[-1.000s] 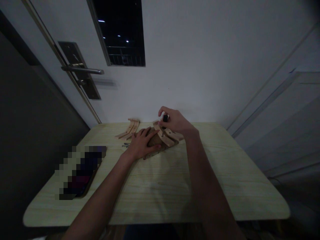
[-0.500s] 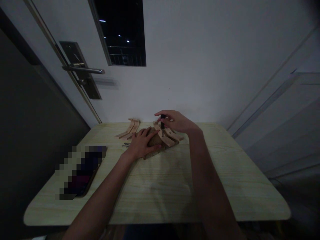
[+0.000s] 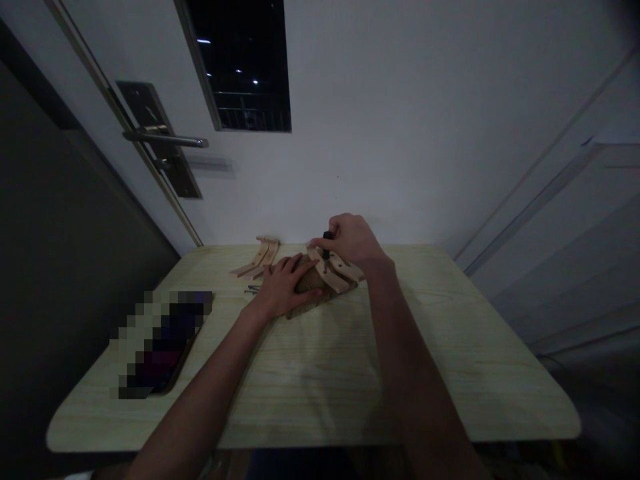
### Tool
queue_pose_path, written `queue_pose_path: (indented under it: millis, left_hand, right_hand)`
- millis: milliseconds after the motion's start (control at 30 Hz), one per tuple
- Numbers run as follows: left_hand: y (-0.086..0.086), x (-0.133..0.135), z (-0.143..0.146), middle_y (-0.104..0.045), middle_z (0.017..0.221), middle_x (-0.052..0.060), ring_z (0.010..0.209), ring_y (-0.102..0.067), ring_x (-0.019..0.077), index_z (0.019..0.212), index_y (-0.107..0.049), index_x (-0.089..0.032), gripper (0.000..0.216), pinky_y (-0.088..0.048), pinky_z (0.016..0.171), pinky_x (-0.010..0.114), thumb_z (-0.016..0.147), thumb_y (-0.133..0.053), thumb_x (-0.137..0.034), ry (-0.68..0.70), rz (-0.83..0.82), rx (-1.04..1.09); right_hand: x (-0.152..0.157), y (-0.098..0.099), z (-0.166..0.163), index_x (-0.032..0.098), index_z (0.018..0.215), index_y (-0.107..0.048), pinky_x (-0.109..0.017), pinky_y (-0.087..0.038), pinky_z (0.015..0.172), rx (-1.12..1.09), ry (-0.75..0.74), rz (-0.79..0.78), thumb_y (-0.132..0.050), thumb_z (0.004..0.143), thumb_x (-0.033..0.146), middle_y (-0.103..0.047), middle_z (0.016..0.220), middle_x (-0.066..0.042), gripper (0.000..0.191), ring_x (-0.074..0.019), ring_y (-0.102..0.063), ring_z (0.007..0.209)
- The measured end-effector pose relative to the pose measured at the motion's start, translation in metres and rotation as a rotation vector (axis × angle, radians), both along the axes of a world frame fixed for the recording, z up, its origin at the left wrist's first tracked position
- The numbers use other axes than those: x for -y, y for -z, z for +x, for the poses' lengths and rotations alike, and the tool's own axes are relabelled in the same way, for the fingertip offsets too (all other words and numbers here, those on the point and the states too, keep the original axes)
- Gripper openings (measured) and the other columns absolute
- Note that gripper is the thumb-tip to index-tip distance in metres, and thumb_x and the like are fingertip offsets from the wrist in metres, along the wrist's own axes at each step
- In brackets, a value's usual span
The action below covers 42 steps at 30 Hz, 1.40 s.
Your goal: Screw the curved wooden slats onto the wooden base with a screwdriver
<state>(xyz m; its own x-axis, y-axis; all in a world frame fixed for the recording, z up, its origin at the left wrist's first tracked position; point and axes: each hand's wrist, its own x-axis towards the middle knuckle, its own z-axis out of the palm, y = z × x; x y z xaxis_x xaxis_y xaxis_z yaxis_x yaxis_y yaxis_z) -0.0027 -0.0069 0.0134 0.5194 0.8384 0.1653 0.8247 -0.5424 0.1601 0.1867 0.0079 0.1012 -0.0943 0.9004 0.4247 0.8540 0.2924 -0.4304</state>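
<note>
My left hand [image 3: 284, 288] lies with spread fingers on a brown board [image 3: 309, 283], pressing it against the table. On the board's right part rest bent pale wooden pieces [image 3: 334, 279] with holes in them. Above these, my right hand [image 3: 354, 241] grips the black handle of a screwdriver [image 3: 327, 245], which stands upright with its tip over the nearer wooden piece. A screw [image 3: 325, 267] appears below the handle, though its details are too small to make out.
Behind my left hand lie more bent wooden pieces [image 3: 263, 256]. Several screws [image 3: 251, 289] sit left of that hand. A phone [image 3: 170, 347], partly pixelated, is at the left of the table [image 3: 320, 393]. A white door with a handle [image 3: 167, 139] rises behind the table.
My right hand has turned about the screwdriver, its fingers curling from stretched out to closed and the wrist shifting slightly left. My left hand and the board have stayed in place.
</note>
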Motion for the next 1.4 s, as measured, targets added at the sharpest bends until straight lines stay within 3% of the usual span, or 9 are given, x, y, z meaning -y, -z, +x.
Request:
queue_pose_path:
  millis: [300,533,667,800,967,1067,1200,1400]
  left_hand:
    - [0.001,-0.001,0.000,-0.035,0.157,0.010,0.140,-0.033,0.0371,0.150,-0.032,-0.039,0.073,-0.031,0.105,0.061,0.085,-0.046,-0.071,-0.001,-0.006,0.006]
    - [0.000,-0.001,-0.001,-0.034,0.158,0.012,0.140,-0.033,0.0383,0.150,-0.033,-0.038,0.073,-0.031,0.105,0.063,0.085,-0.046,-0.070,0.000,-0.009,0.003]
    - [-0.001,0.000,-0.001,-0.034,0.157,0.012,0.140,-0.034,0.0384,0.150,-0.033,-0.037,0.074,-0.031,0.105,0.063,0.085,-0.046,-0.070,0.006,-0.003,0.001]
    - [0.000,0.000,-0.001,-0.035,0.157,0.012,0.140,-0.034,0.0382,0.150,-0.033,-0.037,0.074,-0.030,0.105,0.062,0.086,-0.045,-0.070,0.003,-0.001,-0.002]
    - [-0.001,0.000,0.000,-0.036,0.157,0.012,0.140,-0.034,0.0375,0.150,-0.033,-0.038,0.073,-0.031,0.105,0.060,0.085,-0.046,-0.070,0.003,0.000,-0.006]
    - [-0.003,0.000,0.000,-0.036,0.156,0.012,0.140,-0.034,0.0377,0.150,-0.033,-0.036,0.074,-0.030,0.106,0.060,0.086,-0.047,-0.069,-0.003,-0.007,-0.016]
    - [-0.003,0.001,0.001,-0.034,0.158,0.011,0.140,-0.034,0.0372,0.150,-0.032,-0.038,0.073,-0.030,0.106,0.061,0.086,-0.046,-0.070,-0.007,-0.008,-0.022]
    - [-0.002,0.001,0.000,-0.034,0.158,0.011,0.141,-0.033,0.0375,0.150,-0.032,-0.038,0.073,-0.032,0.105,0.060,0.086,-0.047,-0.069,-0.016,-0.006,-0.029]
  right_hand:
    - [0.000,0.003,0.000,0.019,0.065,-0.056,-0.030,-0.040,0.064,0.006,-0.006,0.015,-0.079,0.071,0.045,-0.062,0.073,-0.004,0.035,-0.0151,-0.051,0.067]
    - [0.001,0.000,0.003,0.019,0.080,-0.060,-0.028,-0.044,0.065,-0.193,-0.196,-0.093,-0.075,0.073,0.022,-0.064,0.073,-0.001,0.017,-0.0132,-0.058,0.065]
    - [-0.001,0.004,0.004,0.019,0.082,-0.056,-0.026,-0.044,0.062,-0.248,-0.271,-0.066,-0.069,0.072,0.018,-0.065,0.085,-0.002,0.017,-0.0115,-0.058,0.065]
    - [0.000,0.005,0.005,0.020,0.100,-0.058,-0.024,-0.045,0.059,-0.281,-0.351,-0.112,-0.062,0.074,0.015,-0.066,0.084,0.000,0.026,-0.0111,-0.058,0.063]
    - [0.002,-0.001,0.007,0.017,0.103,-0.070,-0.027,-0.048,0.074,-0.193,-0.419,-0.119,-0.056,0.081,0.010,-0.071,0.094,-0.006,0.027,-0.0124,-0.061,0.075]
    - [0.003,-0.003,0.008,0.016,0.106,-0.072,-0.027,-0.047,0.076,-0.162,-0.367,-0.120,-0.055,0.082,0.007,-0.071,0.094,-0.007,0.031,-0.0127,-0.061,0.077]
    - [0.003,-0.005,0.007,0.014,0.085,-0.071,-0.026,-0.043,0.067,-0.129,-0.195,-0.066,-0.071,0.076,0.016,-0.067,0.075,-0.003,0.010,-0.0120,-0.056,0.067]
    - [0.001,0.000,-0.001,0.018,0.064,-0.057,-0.027,-0.034,0.060,-0.006,0.023,0.014,-0.077,0.071,0.032,-0.060,0.069,-0.001,0.026,-0.0122,-0.048,0.063]
